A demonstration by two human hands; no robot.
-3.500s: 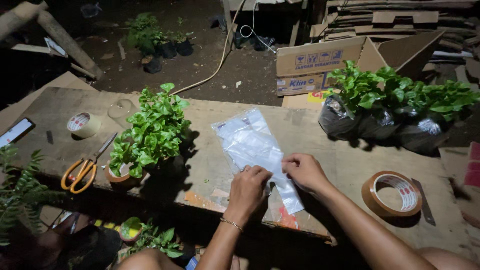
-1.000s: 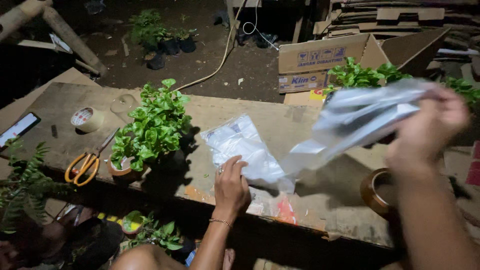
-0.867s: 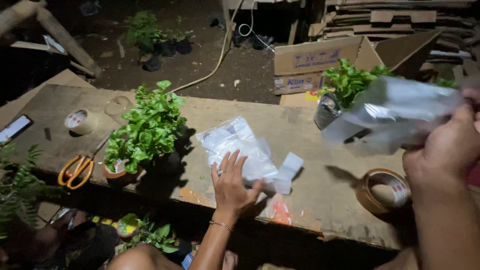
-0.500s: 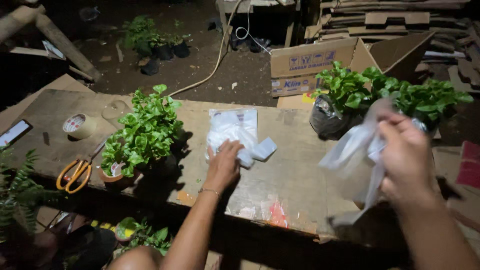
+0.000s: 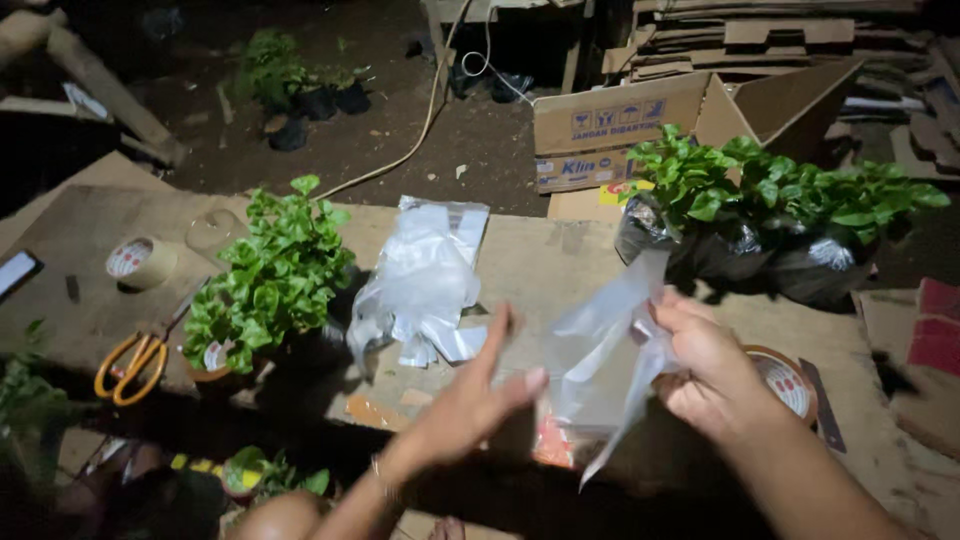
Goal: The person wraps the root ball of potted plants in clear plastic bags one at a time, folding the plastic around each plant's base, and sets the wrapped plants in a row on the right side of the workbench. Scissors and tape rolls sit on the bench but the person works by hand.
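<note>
My right hand (image 5: pixel 715 372) grips a clear plastic bag (image 5: pixel 605 360) that hangs crumpled above the front of the cardboard-covered table (image 5: pixel 560 262). My left hand (image 5: pixel 470 395) is open, fingers spread, just left of that bag and reaching toward it without holding anything. A pile of more clear plastic bags (image 5: pixel 420 280) lies on the table behind my left hand. A leafy green potted plant (image 5: pixel 270 285) stands to the left of the pile.
Orange-handled scissors (image 5: pixel 130 360) and a roll of tape (image 5: pixel 142 262) lie at the left. Another tape roll (image 5: pixel 785 378) sits by my right wrist. Several bagged plants (image 5: pixel 780 215) stand at the back right, with a cardboard box (image 5: pixel 620 125) behind.
My right hand pulled one bag off the pile, swung it up to the right, then brought it down in front. My left hand left the pile and moved toward the held bag.
</note>
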